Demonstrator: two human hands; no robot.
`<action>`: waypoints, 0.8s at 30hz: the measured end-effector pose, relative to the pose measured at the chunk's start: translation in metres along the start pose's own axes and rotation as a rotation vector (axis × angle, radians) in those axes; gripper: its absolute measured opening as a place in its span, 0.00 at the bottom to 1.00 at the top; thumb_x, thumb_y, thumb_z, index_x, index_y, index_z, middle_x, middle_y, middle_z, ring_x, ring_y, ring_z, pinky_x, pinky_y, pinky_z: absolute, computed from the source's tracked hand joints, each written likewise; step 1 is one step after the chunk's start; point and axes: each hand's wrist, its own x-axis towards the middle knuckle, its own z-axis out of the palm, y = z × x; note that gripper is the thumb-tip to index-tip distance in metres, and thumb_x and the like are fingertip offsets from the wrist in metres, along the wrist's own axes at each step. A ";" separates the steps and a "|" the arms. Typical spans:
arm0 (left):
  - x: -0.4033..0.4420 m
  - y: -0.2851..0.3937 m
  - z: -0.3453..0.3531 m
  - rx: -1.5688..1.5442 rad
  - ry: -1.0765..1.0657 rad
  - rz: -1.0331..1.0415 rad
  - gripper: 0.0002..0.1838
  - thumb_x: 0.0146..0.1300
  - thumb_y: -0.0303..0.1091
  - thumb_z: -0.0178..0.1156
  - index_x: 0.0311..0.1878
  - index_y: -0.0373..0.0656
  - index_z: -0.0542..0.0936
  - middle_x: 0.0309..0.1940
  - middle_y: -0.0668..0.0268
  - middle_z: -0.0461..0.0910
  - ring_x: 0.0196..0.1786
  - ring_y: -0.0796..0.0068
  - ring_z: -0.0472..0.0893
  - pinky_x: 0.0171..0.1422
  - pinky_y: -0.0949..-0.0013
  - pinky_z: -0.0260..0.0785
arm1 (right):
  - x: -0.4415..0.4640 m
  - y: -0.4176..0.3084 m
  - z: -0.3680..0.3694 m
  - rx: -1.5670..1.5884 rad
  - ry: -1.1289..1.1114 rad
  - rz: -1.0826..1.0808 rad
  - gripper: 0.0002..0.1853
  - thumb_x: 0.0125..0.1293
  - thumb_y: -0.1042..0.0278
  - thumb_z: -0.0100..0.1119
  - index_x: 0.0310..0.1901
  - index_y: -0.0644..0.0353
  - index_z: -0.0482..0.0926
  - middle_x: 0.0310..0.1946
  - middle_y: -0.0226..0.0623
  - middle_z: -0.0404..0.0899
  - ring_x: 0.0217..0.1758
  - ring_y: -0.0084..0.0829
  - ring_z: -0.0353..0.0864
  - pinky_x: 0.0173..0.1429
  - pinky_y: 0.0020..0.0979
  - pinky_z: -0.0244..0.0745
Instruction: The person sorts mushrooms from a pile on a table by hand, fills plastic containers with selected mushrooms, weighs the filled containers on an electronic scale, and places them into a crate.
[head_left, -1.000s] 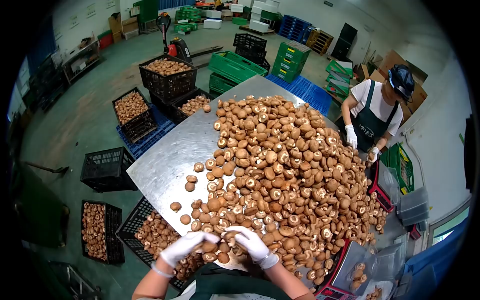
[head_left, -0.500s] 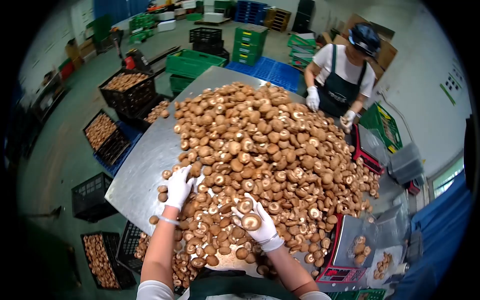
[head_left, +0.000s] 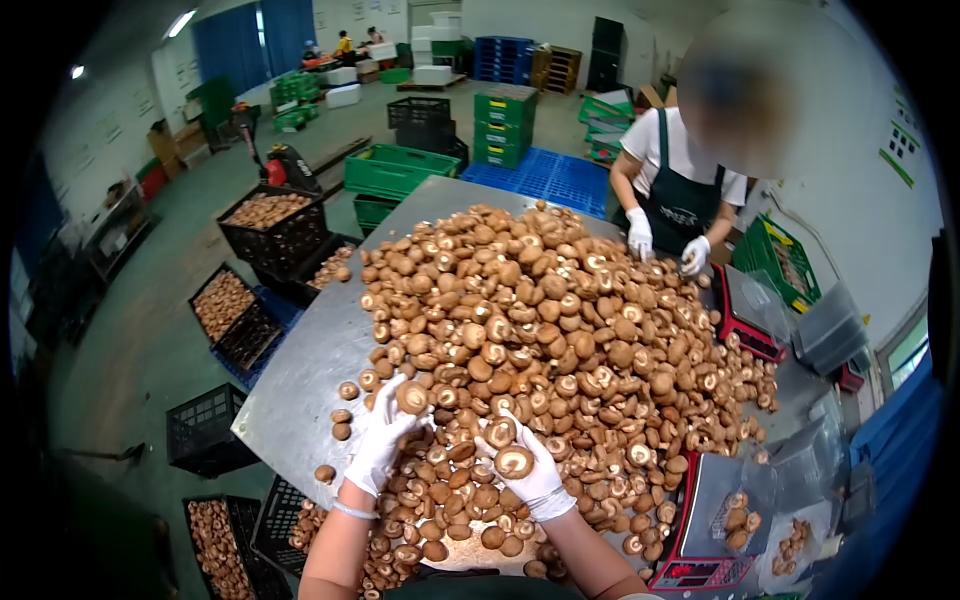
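Note:
A large heap of brown mushrooms [head_left: 560, 330] covers much of the metal table [head_left: 300, 385]. My left hand [head_left: 382, 437], in a white glove, is at the heap's near left edge, its fingers closed on a mushroom [head_left: 411, 397] with the pale underside showing. To its right my right hand [head_left: 533, 472], also gloved, holds two mushrooms, stems up: one in the palm [head_left: 514, 462] and one by the fingertips [head_left: 499, 432]. Several loose mushrooms lie left of my left hand.
Across the table a co-worker in a dark apron [head_left: 685, 200] has both gloved hands at the heap. A red scale [head_left: 705, 510] with mushrooms stands at the right, another scale [head_left: 750, 310] beyond. Black crates [head_left: 210, 430] and green crates [head_left: 400, 170] stand left and behind.
Both hands went from close together to apart over the heap. My left hand, reaching forward half a second ago, now holds a mushroom. My right hand keeps its two. The camera view has shifted.

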 end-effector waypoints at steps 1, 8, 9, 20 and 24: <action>-0.012 0.007 0.006 -0.124 0.000 -0.024 0.41 0.55 0.26 0.64 0.71 0.48 0.57 0.63 0.58 0.66 0.61 0.59 0.74 0.61 0.62 0.73 | 0.001 0.002 0.003 -0.085 -0.004 -0.005 0.27 0.76 0.54 0.38 0.72 0.53 0.54 0.68 0.43 0.60 0.70 0.50 0.62 0.59 0.45 0.75; -0.125 0.058 -0.002 -0.163 0.196 0.047 0.38 0.61 0.35 0.61 0.73 0.48 0.56 0.61 0.57 0.68 0.56 0.63 0.76 0.57 0.67 0.72 | -0.020 0.077 0.062 -0.658 -0.301 0.249 0.32 0.71 0.55 0.47 0.72 0.57 0.54 0.67 0.44 0.62 0.62 0.38 0.74 0.57 0.33 0.76; -0.147 0.065 -0.004 -0.087 0.244 0.054 0.37 0.61 0.35 0.61 0.72 0.46 0.57 0.60 0.57 0.69 0.56 0.64 0.76 0.56 0.67 0.71 | -0.025 0.095 0.063 -1.042 -0.467 0.180 0.32 0.70 0.53 0.49 0.72 0.54 0.55 0.69 0.42 0.61 0.63 0.38 0.72 0.62 0.35 0.71; -0.246 -0.019 0.032 0.978 0.221 0.226 0.29 0.53 0.25 0.66 0.60 0.37 0.73 0.48 0.63 0.77 0.43 0.78 0.77 0.46 0.74 0.72 | -0.088 0.106 0.053 -1.377 -0.439 -0.017 0.38 0.66 0.56 0.61 0.74 0.49 0.54 0.64 0.40 0.70 0.38 0.21 0.77 0.46 0.24 0.75; -0.239 -0.038 0.045 0.735 0.160 0.114 0.28 0.57 0.22 0.63 0.63 0.36 0.71 0.49 0.61 0.77 0.46 0.76 0.78 0.49 0.74 0.73 | -0.111 0.076 0.066 -1.279 -0.257 0.156 0.31 0.67 0.57 0.59 0.70 0.50 0.62 0.59 0.38 0.72 0.47 0.26 0.78 0.49 0.27 0.75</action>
